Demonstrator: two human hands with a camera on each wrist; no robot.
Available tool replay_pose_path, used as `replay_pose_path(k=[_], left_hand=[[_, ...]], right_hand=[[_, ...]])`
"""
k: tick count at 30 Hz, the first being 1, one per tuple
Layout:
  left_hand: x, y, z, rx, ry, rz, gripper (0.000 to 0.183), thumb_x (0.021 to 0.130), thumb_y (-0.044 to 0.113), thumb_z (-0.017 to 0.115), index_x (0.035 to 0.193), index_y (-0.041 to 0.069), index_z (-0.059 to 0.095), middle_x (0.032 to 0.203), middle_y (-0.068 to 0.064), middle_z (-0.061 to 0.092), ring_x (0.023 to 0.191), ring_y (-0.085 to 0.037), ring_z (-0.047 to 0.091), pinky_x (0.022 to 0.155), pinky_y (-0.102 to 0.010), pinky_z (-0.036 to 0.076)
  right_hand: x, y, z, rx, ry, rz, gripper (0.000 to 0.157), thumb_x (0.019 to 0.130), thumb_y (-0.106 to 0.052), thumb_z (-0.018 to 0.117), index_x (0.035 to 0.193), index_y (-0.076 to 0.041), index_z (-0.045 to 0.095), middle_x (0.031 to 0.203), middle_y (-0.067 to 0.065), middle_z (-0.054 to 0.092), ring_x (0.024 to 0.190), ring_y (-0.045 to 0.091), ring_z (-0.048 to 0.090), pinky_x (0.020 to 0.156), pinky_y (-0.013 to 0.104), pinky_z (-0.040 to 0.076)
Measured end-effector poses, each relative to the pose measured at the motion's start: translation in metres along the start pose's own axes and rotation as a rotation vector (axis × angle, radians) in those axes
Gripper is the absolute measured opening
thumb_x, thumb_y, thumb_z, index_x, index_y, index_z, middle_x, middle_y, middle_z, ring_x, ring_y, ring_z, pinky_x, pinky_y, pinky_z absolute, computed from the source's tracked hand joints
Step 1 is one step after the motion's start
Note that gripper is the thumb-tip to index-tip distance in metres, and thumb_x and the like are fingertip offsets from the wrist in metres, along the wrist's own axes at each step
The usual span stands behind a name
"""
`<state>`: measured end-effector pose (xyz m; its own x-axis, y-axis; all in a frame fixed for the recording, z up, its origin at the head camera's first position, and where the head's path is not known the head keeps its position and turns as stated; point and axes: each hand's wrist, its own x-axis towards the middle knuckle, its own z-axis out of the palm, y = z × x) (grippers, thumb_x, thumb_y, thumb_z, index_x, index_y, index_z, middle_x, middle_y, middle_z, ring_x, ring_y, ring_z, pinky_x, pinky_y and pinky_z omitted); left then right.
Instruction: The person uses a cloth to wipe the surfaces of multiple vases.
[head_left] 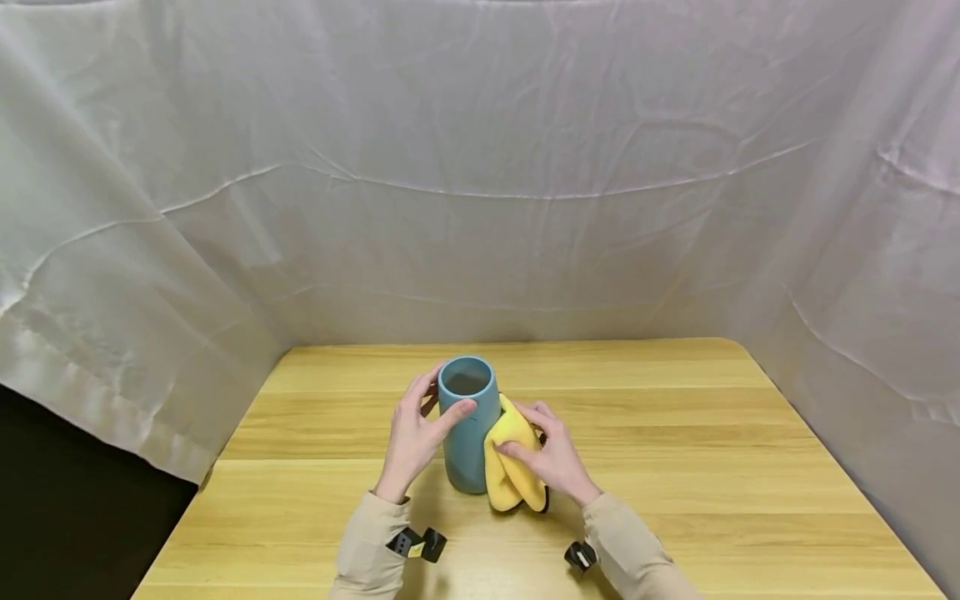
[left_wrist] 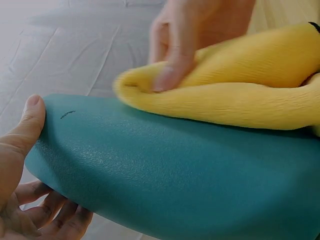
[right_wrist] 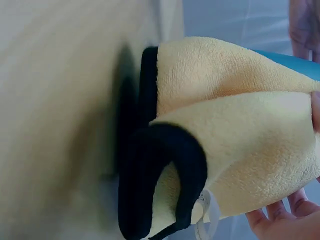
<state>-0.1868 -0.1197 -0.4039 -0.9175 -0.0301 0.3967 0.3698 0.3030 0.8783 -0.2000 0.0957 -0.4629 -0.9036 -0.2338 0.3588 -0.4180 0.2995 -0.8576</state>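
Note:
A tall blue vase [head_left: 470, 454] stands upright on the table, its round mouth facing up. My left hand [head_left: 412, 433] grips it near the rim from the left, thumb on the near side and fingers round the far side. Near that thumb, a small dark mark shows on the vase wall in the left wrist view. My right hand [head_left: 552, 454] holds a folded yellow cloth [head_left: 512, 475] with black edging against the vase's right side. In the right wrist view the cloth [right_wrist: 250, 135] hides most of the vase [right_wrist: 287, 62], and a white tag hangs from its edge.
The wooden table [head_left: 675, 467] spreads out on both sides of the vase. A pale grey curtain [head_left: 510, 250] surrounds its back and sides. Below the curtain at the left is a dark area [head_left: 75, 508]. Small black devices are strapped at both wrists.

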Motion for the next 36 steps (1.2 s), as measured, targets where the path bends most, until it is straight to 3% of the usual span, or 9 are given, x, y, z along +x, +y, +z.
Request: replay_pose_path(k=[10,17,26,36], left_hand=[[0.0,0.0,-0.003,0.001,0.001,0.003,0.061,0.085,0.016,0.082,0.14,0.013,0.058,0.124,-0.012,0.064,0.117,-0.03,0.061,0.108,-0.051,0.051],[-0.001,0.0,-0.002,0.003,-0.002,0.0,0.061,0.085,0.017,0.082,0.141,0.013,0.058,0.125,-0.012,0.063,0.118,-0.03,0.061,0.108,-0.052,0.051],[0.0,0.0,-0.001,-0.007,-0.007,0.005,0.062,0.085,0.018,0.082,0.141,0.013,0.058,0.125,-0.012,0.064,0.118,-0.031,0.062,0.108,-0.051,0.051],[0.0,0.001,-0.001,-0.002,-0.001,0.0,0.062,0.084,0.017,0.083,0.141,0.011,0.058,0.124,-0.013,0.063,0.119,-0.032,0.061,0.109,-0.051,0.05]], right_hand=[[0.024,-0.045,-0.009,-0.005,0.058,-0.144,0.06,0.08,-0.013,0.085,0.136,-0.008,0.064,0.106,0.008,0.064,0.096,0.011,0.055,0.087,0.028,0.048],[0.026,-0.054,-0.014,-0.024,0.047,-0.144,0.061,0.081,-0.012,0.084,0.137,-0.007,0.062,0.105,0.009,0.063,0.096,0.011,0.055,0.087,0.027,0.047],[0.018,-0.032,-0.012,-0.017,0.032,-0.114,0.06,0.081,-0.015,0.085,0.137,-0.008,0.063,0.102,0.009,0.063,0.092,0.013,0.054,0.08,0.026,0.05],[-0.005,0.002,0.002,-0.054,-0.022,0.074,0.066,0.079,-0.016,0.086,0.139,-0.006,0.06,0.104,0.003,0.063,0.099,0.012,0.056,0.088,0.027,0.052]])
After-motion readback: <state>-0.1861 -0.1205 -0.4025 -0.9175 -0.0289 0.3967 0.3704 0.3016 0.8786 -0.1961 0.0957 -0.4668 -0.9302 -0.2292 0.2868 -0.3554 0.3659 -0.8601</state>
